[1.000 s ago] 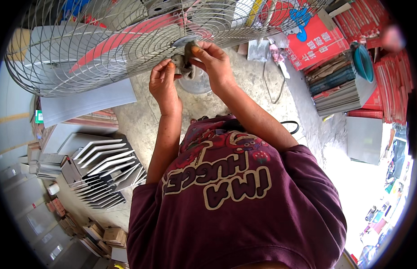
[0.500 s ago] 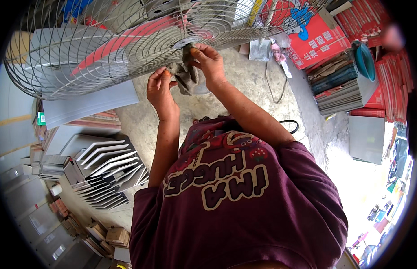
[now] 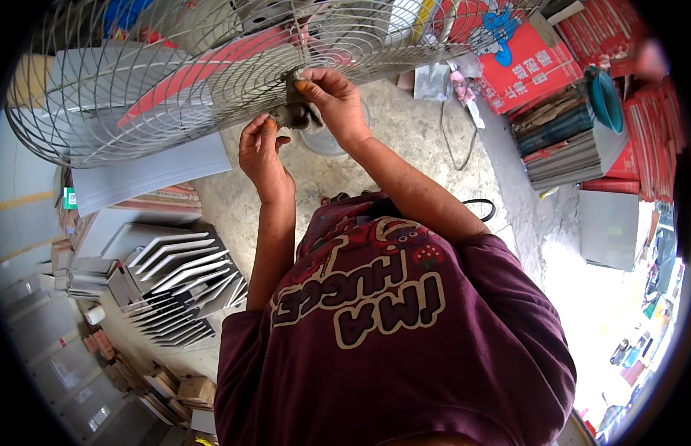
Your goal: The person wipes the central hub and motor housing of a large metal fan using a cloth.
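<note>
One large wire fan guard (image 3: 241, 83) stretches across the top of your view, a red blade (image 3: 200, 76) showing behind its wires. Below its middle you see a round grey base (image 3: 327, 143), partly hidden by your right hand (image 3: 336, 104). That hand reaches up to the guard's centre, and your left hand (image 3: 265, 162) is raised lower and to the left, just in front of the wires. Between them hangs a crumpled grey-brown cloth (image 3: 294, 114). Your right fingers are closed in a pinch on its upper end, which lies over the guard's centre; your left fingers, thumb against fingertip, pinch its lower left corner. The cloth's middle sags between the two pinches, just left of your right palm.
</note>
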Demonstrator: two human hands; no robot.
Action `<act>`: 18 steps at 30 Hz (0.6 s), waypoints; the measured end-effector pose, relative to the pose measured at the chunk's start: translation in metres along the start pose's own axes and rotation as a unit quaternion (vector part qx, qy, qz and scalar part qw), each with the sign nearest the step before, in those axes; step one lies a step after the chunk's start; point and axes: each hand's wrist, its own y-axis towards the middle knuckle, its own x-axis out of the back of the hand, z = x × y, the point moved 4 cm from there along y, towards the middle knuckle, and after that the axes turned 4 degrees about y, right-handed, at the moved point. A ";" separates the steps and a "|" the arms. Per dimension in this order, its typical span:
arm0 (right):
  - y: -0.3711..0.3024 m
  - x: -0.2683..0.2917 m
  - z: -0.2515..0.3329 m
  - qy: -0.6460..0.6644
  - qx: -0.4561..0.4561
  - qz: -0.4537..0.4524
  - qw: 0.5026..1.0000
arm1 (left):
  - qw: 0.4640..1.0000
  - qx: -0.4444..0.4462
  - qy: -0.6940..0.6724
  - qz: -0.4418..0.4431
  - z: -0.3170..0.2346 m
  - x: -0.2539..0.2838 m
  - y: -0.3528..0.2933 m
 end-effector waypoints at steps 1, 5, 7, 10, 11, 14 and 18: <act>0.002 0.005 -0.009 0.001 -0.017 -0.001 1.000 | 1.000 0.003 0.008 0.003 0.001 0.001 0.000; 0.001 0.018 -0.019 0.032 -0.061 -0.031 0.997 | 1.000 0.012 0.015 0.005 0.004 0.000 0.001; 0.002 0.024 -0.011 0.039 -0.045 -0.041 0.997 | 1.000 0.012 0.013 0.003 0.004 -0.001 0.002; -0.001 0.028 0.000 0.053 -0.033 -0.058 0.996 | 1.000 0.007 0.015 0.006 0.002 -0.004 0.002; -0.003 0.025 0.006 0.045 -0.017 -0.053 0.997 | 1.000 0.007 0.016 0.006 0.002 -0.003 0.002; -0.004 0.011 0.011 0.044 0.023 -0.023 0.998 | 1.000 0.002 0.009 0.004 0.002 -0.001 0.002; -0.005 -0.012 0.008 -0.071 0.029 0.018 0.997 | 1.000 -0.002 0.003 -0.006 -0.004 0.003 0.001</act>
